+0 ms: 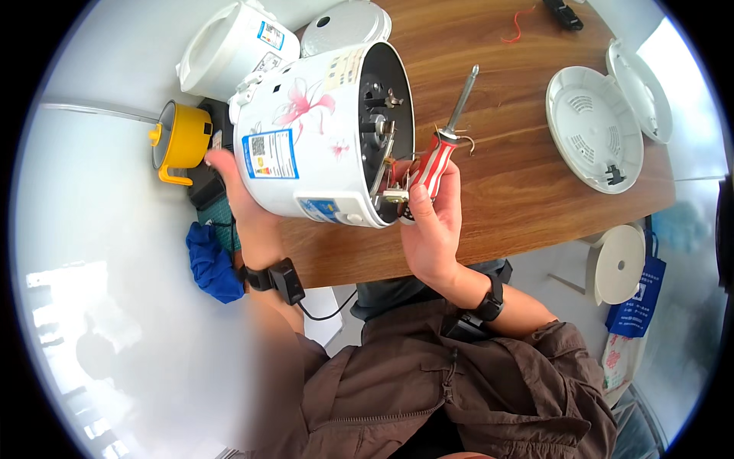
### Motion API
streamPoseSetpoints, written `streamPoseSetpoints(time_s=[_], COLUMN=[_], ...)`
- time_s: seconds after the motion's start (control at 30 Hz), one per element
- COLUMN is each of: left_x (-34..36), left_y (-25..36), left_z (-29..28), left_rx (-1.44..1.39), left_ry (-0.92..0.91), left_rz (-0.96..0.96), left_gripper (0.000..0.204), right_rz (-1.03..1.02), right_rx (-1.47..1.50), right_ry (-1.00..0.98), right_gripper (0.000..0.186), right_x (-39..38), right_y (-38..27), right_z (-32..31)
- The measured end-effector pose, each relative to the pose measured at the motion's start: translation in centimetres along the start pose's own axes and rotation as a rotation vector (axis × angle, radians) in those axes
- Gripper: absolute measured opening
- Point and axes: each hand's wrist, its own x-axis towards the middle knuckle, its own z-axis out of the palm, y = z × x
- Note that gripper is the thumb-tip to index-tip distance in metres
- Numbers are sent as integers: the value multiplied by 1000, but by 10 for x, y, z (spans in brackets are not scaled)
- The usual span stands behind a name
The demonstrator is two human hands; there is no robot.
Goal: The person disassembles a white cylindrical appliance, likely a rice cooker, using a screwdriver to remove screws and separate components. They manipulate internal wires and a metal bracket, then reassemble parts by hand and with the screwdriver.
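Observation:
A white rice cooker (306,141) with pink flowers lies tipped on its side over the table. Its open underside faces right and shows dark metal, wires and small parts (380,130). My left hand (243,195) supports the cooker at its left end, thumb up along the side and the other fingers hidden beneath. In my right hand (436,222) is a screwdriver (437,161) with a red-and-white striped handle, its tip pointing up and away from the cooker. The right fingers are beside a small board (395,196) at the rim; whether they also grip it or its wires I cannot tell.
A round white vented base cover (592,115) and another white cover (646,92) lie at the right. Behind the cooker stand a white appliance (248,46) and a white round lid (348,29). A yellow pot (186,136) and blue cloth (212,260) are at the left; a stool (619,264) stands lower right.

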Motion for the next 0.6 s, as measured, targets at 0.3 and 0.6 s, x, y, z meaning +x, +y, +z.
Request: streamPoseSetpoints(time_s=[0.3, 0.6], left_x=[-15, -14], left_y=[-8, -13], left_z=[-72, -77], left_rx=[14, -67], left_ry=[-198, -406], left_rz=[-2, 17], left_gripper=[83, 82], right_rz=[-16, -284], right_rx=[-70, -1063], right_ry=[44, -92], right_gripper=[47, 38], right_x=[1, 28], right_y=[-3, -154], right_z=[-9, -82])
